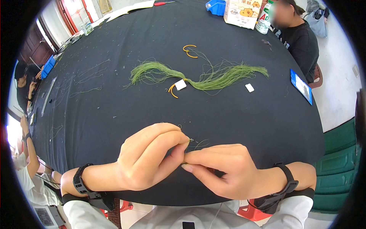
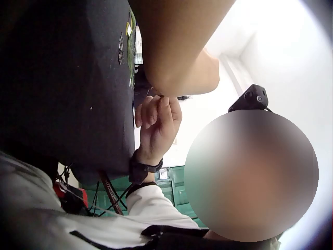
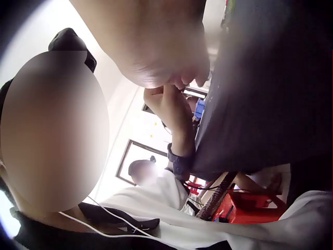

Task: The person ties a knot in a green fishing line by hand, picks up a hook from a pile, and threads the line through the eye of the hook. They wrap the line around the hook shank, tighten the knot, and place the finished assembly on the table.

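Note:
Just above the near part of the black-covered table, my two hands meet fingertip to fingertip. My left hand (image 1: pixel 150 158) pinches a thin green thread (image 1: pixel 201 145), with a small dark bit showing at its fingertips. Thumb and forefinger of my right hand (image 1: pixel 228 168) pinch the same strand right beside it; most of the pinched part is hidden by the fingers. Farther back lies a bundle of green threads (image 1: pixel 232 77), gathered at its middle beside a white tag (image 1: pixel 180 84). The left wrist view shows the right hand (image 2: pixel 158 127) with its fingers bent inward.
Curved yellow pieces (image 1: pixel 173 91) lie by the bundle, and a small white piece (image 1: pixel 249 88) to its right. A blue packet (image 1: pixel 301 87) is near the right edge. Loose threads (image 1: pixel 85 91) lie left. A carton (image 1: pixel 242 13), a bottle (image 1: pixel 264 21) and a seated person (image 1: pixel 301 42) are at the far right.

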A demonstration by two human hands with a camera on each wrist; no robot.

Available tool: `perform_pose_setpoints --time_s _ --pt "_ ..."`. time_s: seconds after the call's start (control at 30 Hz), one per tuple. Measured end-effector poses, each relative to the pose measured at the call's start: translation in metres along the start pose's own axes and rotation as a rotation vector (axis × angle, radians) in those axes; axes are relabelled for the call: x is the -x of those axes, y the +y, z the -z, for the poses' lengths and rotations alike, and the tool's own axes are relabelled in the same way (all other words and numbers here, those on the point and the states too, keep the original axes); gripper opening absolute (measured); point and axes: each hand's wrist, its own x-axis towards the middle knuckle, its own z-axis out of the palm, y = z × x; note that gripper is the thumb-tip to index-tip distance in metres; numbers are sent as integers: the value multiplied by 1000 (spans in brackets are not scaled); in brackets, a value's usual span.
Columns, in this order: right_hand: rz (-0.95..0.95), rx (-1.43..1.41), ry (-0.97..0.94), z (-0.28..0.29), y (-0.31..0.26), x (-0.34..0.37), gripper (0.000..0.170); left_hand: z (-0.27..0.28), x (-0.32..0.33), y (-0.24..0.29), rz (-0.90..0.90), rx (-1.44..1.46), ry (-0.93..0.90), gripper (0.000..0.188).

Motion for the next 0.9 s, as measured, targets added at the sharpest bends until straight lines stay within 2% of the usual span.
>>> perform_pose_setpoints --time_s 0.13,0.33,0.43,0.6,0.7,0.77,0.9 --pt "66 39 43 -1 -1 0 8 -1 0 -2 -30 -20 -30 23" --pt "268 216 138 17 -4 -9 18 -1 0 -8 -213 49 -93 26" --pt "232 253 83 27 -3 -11 16 0 0 -7 -250 71 -97 25" --pt "142 103 55 27 9 -13 14 1 2 -7 -272 83 -77 26" --pt "37 63 20 28 7 -13 11 0 4 -6 -241 72 -44 26" --pt "-5 48 26 28 6 -13 9 3 1 -6 -210 97 -107 24" --pt "-30 35 25 28 8 -13 7 1 1 -4 -137 152 -108 22"
